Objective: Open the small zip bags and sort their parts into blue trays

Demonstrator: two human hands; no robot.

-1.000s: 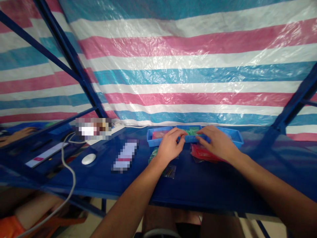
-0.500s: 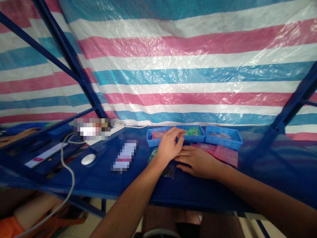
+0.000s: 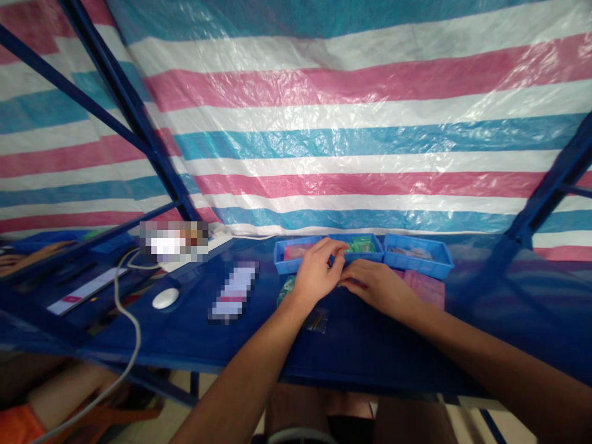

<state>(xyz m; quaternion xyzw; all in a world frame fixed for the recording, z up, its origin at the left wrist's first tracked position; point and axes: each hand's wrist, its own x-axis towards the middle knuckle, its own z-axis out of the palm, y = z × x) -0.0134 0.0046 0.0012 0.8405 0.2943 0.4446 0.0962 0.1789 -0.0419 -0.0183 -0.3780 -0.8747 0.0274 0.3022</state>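
My left hand (image 3: 319,268) is raised over the table in front of the blue trays, its thumb and fingers curled into a pinch. What it holds, if anything, is hidden. My right hand (image 3: 382,285) is close beside it, thumb and fingertips pressed together near the left thumb; nothing between them can be made out. A pink plastic bag (image 3: 428,288) lies partly behind my right hand. Below my left wrist is a small clear bag with dark, thin pieces (image 3: 317,320). A green packet (image 3: 285,288) shows beside the left wrist, partly covered.
Along the back stand a blue tray with pink and green packets (image 3: 283,265) and another blue tray (image 3: 419,262) with small bags. To the left are a blurred-out phone (image 3: 234,291), a white mouse (image 3: 165,298) and a white cable (image 3: 132,320). Another person's arm (image 3: 69,394) shows lower left.
My right hand has lifted from lying flat, shifted slightly up and right, and drawn its fingertips together near the left thumb. My left hand has barely moved.
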